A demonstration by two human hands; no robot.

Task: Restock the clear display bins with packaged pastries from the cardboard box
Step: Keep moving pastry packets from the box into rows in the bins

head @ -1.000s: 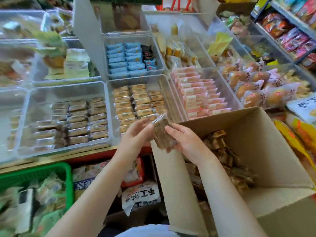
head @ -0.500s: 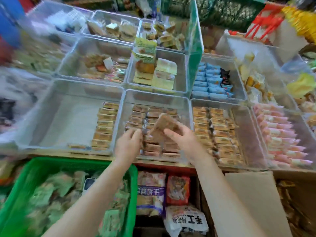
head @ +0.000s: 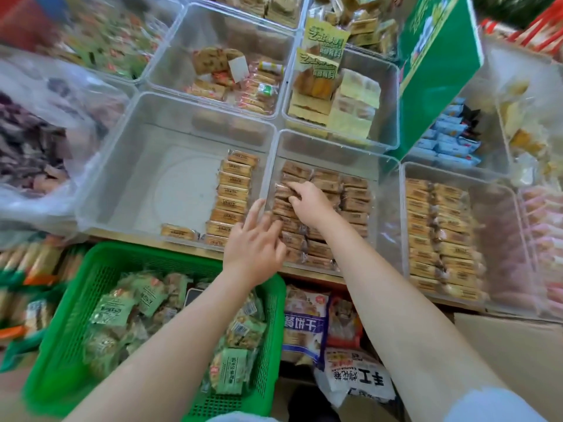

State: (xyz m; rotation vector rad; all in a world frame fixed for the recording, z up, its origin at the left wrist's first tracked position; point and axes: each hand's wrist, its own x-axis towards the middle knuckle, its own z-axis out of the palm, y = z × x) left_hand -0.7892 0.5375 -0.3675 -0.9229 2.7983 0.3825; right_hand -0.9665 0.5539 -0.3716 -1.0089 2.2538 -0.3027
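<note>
1. Cardboard box (head: pixel 511 354) shows only as a brown flap at the lower right corner, nearest the person; its contents are out of view, so I cannot tell how many pastries remain in it.
2. Green basket (head: pixel 91 300) of green-wrapped snacks sits just below the shelf edge on the left, with printed bags (head: pixel 307 324) beside it; neither is part of this step.
3. Left hand (head: pixel 254 248) reaches over the front rim of the middle bin (head: pixel 387 166), fingers straight and spread, resting on the front rows of brown packets and holding nothing.
4. Right hand (head: pixel 307 202) is deeper in the same bin, fingertips curled down and pinching a brown pastry packet (head: pixel 285 188) at the left column, seemingly tucking it into the row.
5. Judged from this, the step in hand is placing one packet into the middle bin. The next move calls for letting it go flat and aligned with its neighbours, then reaching back to the box on the right.
6. Left bin (head: pixel 146 166), farther left, holds one column of tan packets and much bare floor.
</note>
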